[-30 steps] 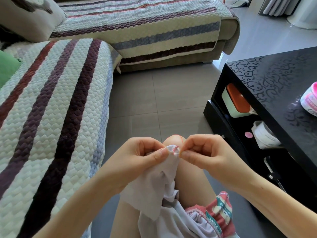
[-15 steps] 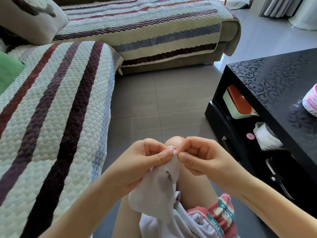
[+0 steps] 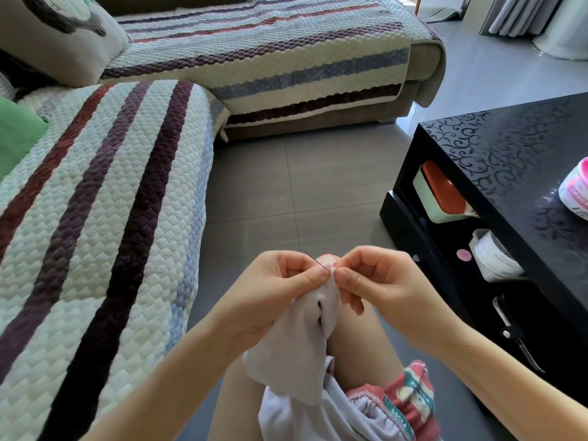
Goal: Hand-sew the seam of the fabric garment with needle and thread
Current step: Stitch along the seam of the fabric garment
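Both hands meet above a bare leg (image 3: 356, 345), left hand (image 3: 280, 294) pinching the top edge of the pale garment (image 3: 302, 345), right hand (image 3: 378, 281) pinching the needle (image 3: 322, 265) by its end right beside it, tip poking out leftward, red thread (image 3: 334, 256) looping just above, rest of the fabric hanging into the lap

Sofa (image 3: 95, 218) left, table (image 3: 509, 154) right (jar (image 3: 576, 189) on top), garment (image 3: 296, 351) between.

Bright daylight pours in from above-right of the grip; I see the grey tiled floor (image 3: 496, 68) washing out there, glare on the glossy black patterned tabletop (image 3: 509, 148). At the grip the pale lilac fabric garment (image 3: 305, 342) looks sharp; frame edges bow.
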A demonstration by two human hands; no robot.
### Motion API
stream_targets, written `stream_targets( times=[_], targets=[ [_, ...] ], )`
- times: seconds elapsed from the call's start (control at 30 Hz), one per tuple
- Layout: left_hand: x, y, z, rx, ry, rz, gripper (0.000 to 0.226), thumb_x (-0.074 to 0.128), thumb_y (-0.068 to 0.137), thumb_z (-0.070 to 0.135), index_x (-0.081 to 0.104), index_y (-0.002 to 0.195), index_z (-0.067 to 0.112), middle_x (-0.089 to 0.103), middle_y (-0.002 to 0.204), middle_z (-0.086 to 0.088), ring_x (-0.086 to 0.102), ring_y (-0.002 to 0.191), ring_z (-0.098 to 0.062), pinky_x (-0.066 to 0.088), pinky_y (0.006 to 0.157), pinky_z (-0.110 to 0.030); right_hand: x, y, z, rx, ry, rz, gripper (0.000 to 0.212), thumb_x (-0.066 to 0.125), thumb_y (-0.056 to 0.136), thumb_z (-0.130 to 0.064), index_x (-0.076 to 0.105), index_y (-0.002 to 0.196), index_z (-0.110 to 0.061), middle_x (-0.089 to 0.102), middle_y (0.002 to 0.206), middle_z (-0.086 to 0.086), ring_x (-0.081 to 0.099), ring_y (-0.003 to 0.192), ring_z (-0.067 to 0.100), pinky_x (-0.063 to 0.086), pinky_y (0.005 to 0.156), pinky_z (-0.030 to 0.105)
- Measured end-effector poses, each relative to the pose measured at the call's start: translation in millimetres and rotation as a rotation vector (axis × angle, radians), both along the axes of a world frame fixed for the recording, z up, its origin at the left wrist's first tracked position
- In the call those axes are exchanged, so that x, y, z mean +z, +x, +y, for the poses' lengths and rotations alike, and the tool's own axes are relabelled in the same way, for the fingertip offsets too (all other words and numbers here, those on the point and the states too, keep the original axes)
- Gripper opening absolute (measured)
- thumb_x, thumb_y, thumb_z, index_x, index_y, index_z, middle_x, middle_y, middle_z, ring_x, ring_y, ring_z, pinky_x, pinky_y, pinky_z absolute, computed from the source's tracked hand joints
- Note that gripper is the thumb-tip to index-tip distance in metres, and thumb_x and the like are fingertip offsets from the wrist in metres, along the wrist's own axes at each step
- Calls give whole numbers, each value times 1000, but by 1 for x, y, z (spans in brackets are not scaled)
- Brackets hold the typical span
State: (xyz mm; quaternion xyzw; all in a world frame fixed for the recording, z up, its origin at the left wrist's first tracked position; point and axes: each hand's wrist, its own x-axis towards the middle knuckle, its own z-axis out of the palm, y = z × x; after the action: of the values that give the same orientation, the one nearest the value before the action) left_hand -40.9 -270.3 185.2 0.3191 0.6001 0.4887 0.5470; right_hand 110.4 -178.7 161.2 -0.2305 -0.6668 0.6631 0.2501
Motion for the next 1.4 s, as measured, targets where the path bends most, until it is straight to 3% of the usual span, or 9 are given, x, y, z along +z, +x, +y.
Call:
stream_targets(
  times=[0.2, 0.4, 0.63, 0.73, 0.8, 0.9, 1.03, 1.2, 1.4],
  targets=[
    [-3, -1, -3, 17, 14, 33, 31, 70, 72, 33, 73, 80, 3, 69, 77, -11, 60, 75, -18, 45, 75, -32, -5, 1, -2, -319, 963, -55, 13, 67, 86, -27, 74, 87, -17, 69, 97, -5, 64, 91, 15, 52, 75, 35],
    [-3, -2, -2, -36, 39, 45, 23, 72, 75, 31, 74, 78, 8, 70, 75, -9, 62, 73, -13, 48, 71, -23, -2, -10, -1, -206, 1198, 44, 25, 48, 98, -21, 69, 85, -13, 67, 103, 3, 58, 100, 25, 46, 84, 37],
    [-14, 0, -6, 37, 29, 337, 25, 65, 87, 24, 71, 62, 23, 64, 61, 3, 54, 64, -6, 42, 64, -29, 37, -12, -20, 35, 701, 323, 12, 45, 98, -12, 55, 92, -17, 61, 95, 7, 61, 96, 31, 46, 96, 44],
    [-14, -1, -11, 3, 20, 203, 23, 69, 75, 40, 73, 70, 18, 65, 72, -6, 56, 73, -13, 42, 71, -32, 55, -8, -5, 105, 14, 360, 5, 54, 90, -21, 55, 86, -20, 61, 70, 5, 63, 61, 22, 53, 62, 30],
    [-11, -9, -13, 27, -13, 123, 30, 74, 74, 36, 75, 82, 7, 70, 82, -14, 61, 78, -17, 46, 74, -33, 48, 0, 20, 14, -159, 250, 7, 56, 84, -20, 53, 78, -19, 47, 56, 1, 41, 43, 14, 35, 43, 21],
    [-5, -21, -16, 40, -40, 52, 26, 77, 76, 24, 73, 83, -1, 70, 77, -14, 63, 69, -15, 50, 62, -21, 31, 7, 68, -210, -115, 140, 23, 47, 93, -5, 49, 75, -19, 35, 51, -6, 23, 45, 7, 17, 42, 17],
    [5, -31, -22, 58, -48, -12, 13, 70, 75, 12, 75, 63, 9, 69, 65, -5, 62, 55, -6, 47, 50, -14, -19, 35, 155, -641, 118, -114, 30, 43, 94, -4, 47, 73, -24, 40, 52, -10, 31, 43, 4, 22, 43, 25],
    [8, -38, -26, 76, -74, -19, 13, 69, 71, 19, 75, 67, 8, 69, 68, -7, 63, 58, -8, 48, 52, -15, -77, 69, 200, -917, 371, -822, 15, 39, 96, -15, 52, 101, -9, 62, 102, 20, 56, 95, 39, 36, 77, 38],
    [17, -28, -21, 56, -51, -51, 17, 63, 73, 14, 76, 64, 10, 70, 66, -5, 64, 57, -6, 48, 52, -14, -30, -7, 91, -371, 530, -232, 12, 64, 87, -24, 63, 94, -15, 40, 54, -10, 35, 50, 5, 31, 54, 20]
  ],
)
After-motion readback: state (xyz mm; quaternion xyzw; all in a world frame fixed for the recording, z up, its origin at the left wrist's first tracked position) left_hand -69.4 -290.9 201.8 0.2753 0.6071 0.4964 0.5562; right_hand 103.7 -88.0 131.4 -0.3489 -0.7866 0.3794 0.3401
